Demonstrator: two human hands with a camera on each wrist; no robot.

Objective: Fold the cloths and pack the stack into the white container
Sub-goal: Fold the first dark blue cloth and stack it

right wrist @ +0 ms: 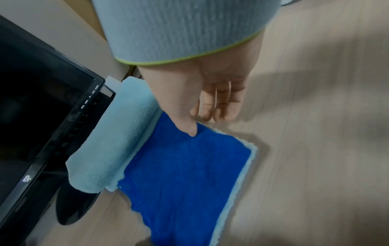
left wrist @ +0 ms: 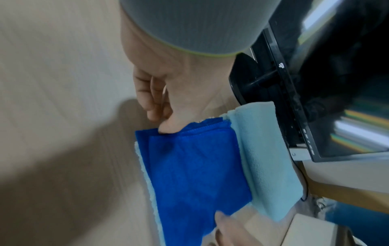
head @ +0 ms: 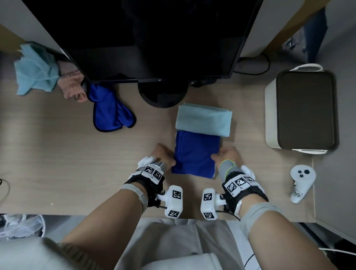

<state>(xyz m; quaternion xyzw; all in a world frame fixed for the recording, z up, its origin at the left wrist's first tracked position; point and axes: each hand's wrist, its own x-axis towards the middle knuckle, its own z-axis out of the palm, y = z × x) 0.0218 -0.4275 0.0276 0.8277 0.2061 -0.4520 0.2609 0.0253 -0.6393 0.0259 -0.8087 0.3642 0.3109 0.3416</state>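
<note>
We have the folded blue cloth [head: 194,154] on a light blue cloth [head: 203,120] mid-desk, our left hand [head: 163,154] and right hand [head: 226,156] pinching its side edges. Three crumpled cloths [head: 72,86] remain; the white container [head: 302,110] looks unfilled.

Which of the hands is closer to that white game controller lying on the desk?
The right hand. It grips the right edge of the dark blue cloth, on the side toward the white controller; the left hand grips the cloth's far edge.
</note>
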